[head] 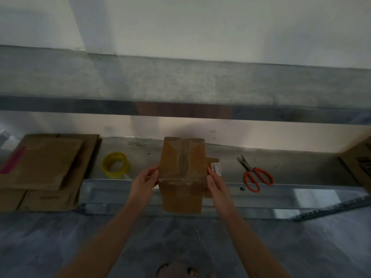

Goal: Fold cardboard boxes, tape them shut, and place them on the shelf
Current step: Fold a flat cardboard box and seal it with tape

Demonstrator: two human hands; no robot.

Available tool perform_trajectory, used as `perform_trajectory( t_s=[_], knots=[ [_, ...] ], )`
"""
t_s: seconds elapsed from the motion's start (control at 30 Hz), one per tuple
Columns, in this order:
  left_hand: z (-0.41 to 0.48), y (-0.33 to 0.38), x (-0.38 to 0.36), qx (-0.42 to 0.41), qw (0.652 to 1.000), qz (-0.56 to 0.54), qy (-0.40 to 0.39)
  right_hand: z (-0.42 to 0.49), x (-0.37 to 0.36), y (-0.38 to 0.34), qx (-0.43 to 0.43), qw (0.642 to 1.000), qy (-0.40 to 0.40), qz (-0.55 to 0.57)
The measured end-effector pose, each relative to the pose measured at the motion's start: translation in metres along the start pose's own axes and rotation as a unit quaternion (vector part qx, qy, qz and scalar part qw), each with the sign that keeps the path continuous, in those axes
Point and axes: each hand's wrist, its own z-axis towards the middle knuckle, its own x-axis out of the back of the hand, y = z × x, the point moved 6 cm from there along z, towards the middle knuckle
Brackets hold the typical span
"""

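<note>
A small brown cardboard box [182, 173], closed with tape running down its top seam, is held up in front of the lower metal shelf [180, 192]. My left hand [145, 182] grips its left side and my right hand [215, 182] grips its right side, fingers curled onto the box walls. A yellow tape roll [116, 164] lies on the shelf left of the box. Orange-handled scissors [255, 174] lie on the shelf to the right. The upper shelf [180, 87] spans the view above.
A stack of flattened cardboard [46, 169] covers the left end of the lower shelf. Another cardboard box [359, 159] stands at the right edge. A flat cardboard piece with a barcode label [215, 167] lies behind the held box. Grey floor lies below.
</note>
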Motion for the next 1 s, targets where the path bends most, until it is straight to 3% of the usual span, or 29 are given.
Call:
perform_trajectory(
  t_s=[0.23,0.33,0.47,0.53,0.8,1.0],
  knots=[
    [0.015,-0.004,-0.004,0.000,0.999,0.033,0.016,-0.002,-0.010,0.014,-0.044,0.997,0.001,0.071],
    [0.018,-0.016,-0.007,0.009,0.992,0.128,0.013,-0.005,-0.015,0.017,-0.037,0.998,0.009,0.059],
    [0.011,-0.003,0.006,-0.047,0.969,0.219,0.104,-0.006,-0.011,0.013,-0.024,0.999,0.024,0.041],
    [-0.005,0.012,0.009,-0.080,0.965,0.222,0.113,-0.009,-0.007,0.011,-0.026,0.998,0.029,0.039],
    [-0.035,-0.002,-0.002,-0.058,0.992,0.105,-0.024,-0.020,-0.013,0.006,0.011,1.000,-0.023,0.001],
    [-0.021,0.010,-0.007,-0.098,0.976,0.179,-0.080,-0.009,-0.021,-0.013,0.070,0.992,0.027,-0.105]
  ],
)
